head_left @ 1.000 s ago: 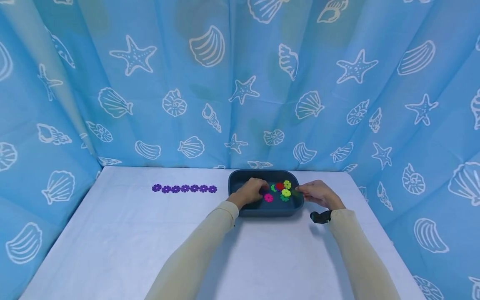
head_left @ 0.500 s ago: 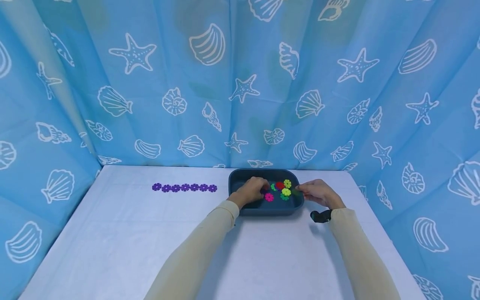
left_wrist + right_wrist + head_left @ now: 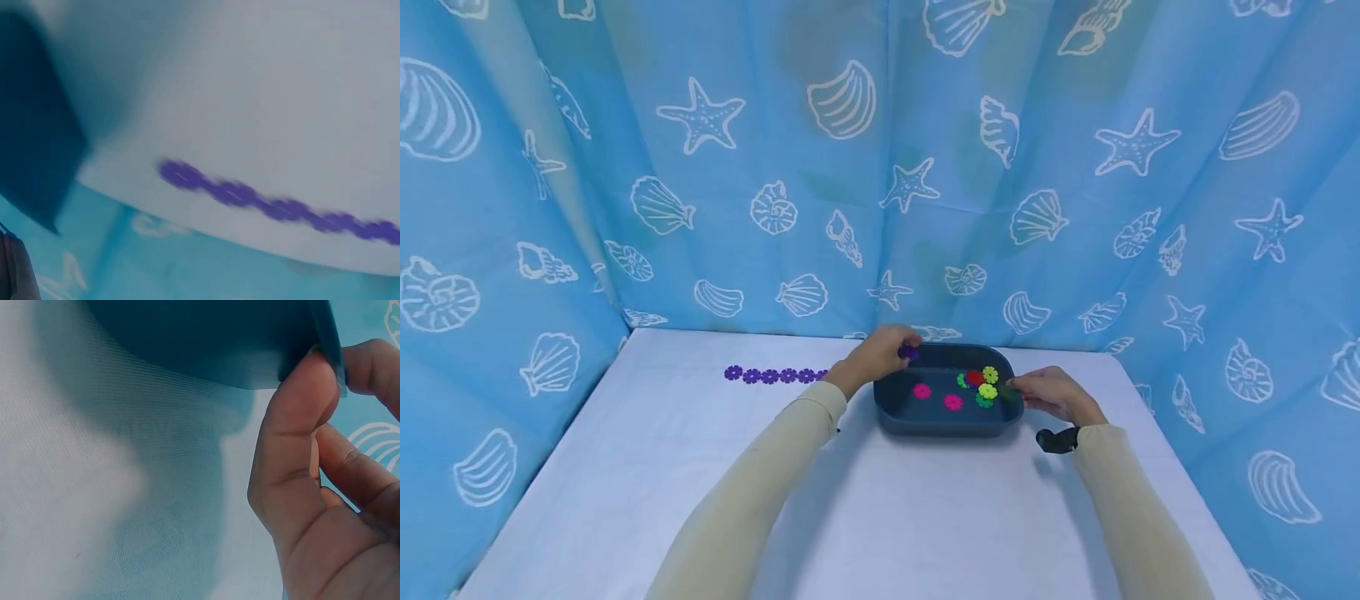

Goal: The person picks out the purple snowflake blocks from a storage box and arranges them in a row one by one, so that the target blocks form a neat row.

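Note:
My left hand (image 3: 876,357) pinches a purple flower-shaped disc (image 3: 910,353) above the left back part of a dark blue-grey plastic tub (image 3: 947,428). In the left wrist view only the fingers (image 3: 17,269) show, at the lower left corner, and the disc is hidden there. My right hand (image 3: 1056,393) grips the tub's right rim, thumb (image 3: 306,394) on one face and fingers on the other. Inside the tub lie pink discs (image 3: 952,402), yellow discs (image 3: 988,391), a red disc (image 3: 974,378) and green ones. A row of purple discs (image 3: 770,377) lies left of the tub, its right end behind my left wrist.
A white-covered table (image 3: 925,508) carries everything. Behind it and along both sides hangs a blue curtain (image 3: 865,208) printed with shells and starfish. A black band (image 3: 1057,440) sits at my right wrist.
My left hand has come up out of the tub and moved left and back with a purple disc, exposing another pink disc. The right hand stays on the rim. The head view has shifted slightly.

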Demonstrator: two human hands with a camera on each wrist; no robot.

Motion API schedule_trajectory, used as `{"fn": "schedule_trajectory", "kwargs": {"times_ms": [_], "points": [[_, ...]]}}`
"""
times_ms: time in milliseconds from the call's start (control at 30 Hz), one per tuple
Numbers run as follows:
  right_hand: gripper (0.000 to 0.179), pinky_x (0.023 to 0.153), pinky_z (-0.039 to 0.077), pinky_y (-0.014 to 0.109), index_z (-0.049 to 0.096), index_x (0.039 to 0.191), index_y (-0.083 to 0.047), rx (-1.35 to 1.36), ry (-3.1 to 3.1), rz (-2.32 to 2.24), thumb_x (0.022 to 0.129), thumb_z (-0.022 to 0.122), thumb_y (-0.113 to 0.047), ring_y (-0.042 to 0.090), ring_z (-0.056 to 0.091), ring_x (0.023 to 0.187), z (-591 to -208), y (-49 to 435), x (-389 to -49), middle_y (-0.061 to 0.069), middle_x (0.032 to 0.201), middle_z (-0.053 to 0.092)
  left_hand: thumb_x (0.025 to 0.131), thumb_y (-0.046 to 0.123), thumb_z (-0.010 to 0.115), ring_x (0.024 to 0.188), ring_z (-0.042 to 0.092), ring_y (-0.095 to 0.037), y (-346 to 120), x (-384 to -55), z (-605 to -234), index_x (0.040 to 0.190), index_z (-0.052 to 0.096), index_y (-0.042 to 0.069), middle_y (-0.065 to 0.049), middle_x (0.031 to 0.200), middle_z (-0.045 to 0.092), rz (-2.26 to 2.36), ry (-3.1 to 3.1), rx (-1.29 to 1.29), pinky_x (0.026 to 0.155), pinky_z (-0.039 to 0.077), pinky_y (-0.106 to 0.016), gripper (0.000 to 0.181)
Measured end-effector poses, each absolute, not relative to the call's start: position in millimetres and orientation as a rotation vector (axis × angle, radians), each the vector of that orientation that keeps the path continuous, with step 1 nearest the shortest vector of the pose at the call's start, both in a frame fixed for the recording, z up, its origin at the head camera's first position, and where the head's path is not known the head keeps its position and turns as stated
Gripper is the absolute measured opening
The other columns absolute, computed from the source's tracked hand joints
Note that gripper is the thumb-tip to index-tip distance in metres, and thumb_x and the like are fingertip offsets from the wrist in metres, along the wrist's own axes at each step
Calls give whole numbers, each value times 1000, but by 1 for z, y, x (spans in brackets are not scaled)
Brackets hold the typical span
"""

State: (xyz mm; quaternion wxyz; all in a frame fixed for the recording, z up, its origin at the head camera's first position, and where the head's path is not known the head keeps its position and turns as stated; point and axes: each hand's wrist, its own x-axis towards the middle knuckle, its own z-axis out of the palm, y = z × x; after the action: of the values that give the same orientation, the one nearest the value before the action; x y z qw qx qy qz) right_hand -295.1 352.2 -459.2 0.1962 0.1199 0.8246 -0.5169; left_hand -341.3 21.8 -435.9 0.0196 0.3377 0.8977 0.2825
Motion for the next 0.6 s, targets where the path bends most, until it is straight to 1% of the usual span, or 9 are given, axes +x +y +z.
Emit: {"fn": "schedule_trajectory", "kwargs": {"times_ms": [233,500,600], "points": [[48,71,56,24,54,126,14,330,2292,-1467,96,62,-22,17,58,79,-459,352,-295,12,96,62,88,2,70,116,58,-23,-47,-343,-429,130,59,2,-9,123,63,902,2870,835,100,47,-37,44],[48,74,56,25,52,129,14,307,2279,-1474,98,59,-22,18,58,81,-460,352,-294,14,103,62,88,1,69,122,53,-30,-145,-340,-440,133,55,2,-12,127,61,851,2951,563,104,43,-44,48],[49,73,56,25,51,128,14,309,2279,-1473,98,59,-22,17,58,78,-458,350,-294,14,100,61,88,1,68,123,52,-33,-181,-336,-447,133,55,1,-14,128,60,843,2967,419,104,42,-47,47]]}}
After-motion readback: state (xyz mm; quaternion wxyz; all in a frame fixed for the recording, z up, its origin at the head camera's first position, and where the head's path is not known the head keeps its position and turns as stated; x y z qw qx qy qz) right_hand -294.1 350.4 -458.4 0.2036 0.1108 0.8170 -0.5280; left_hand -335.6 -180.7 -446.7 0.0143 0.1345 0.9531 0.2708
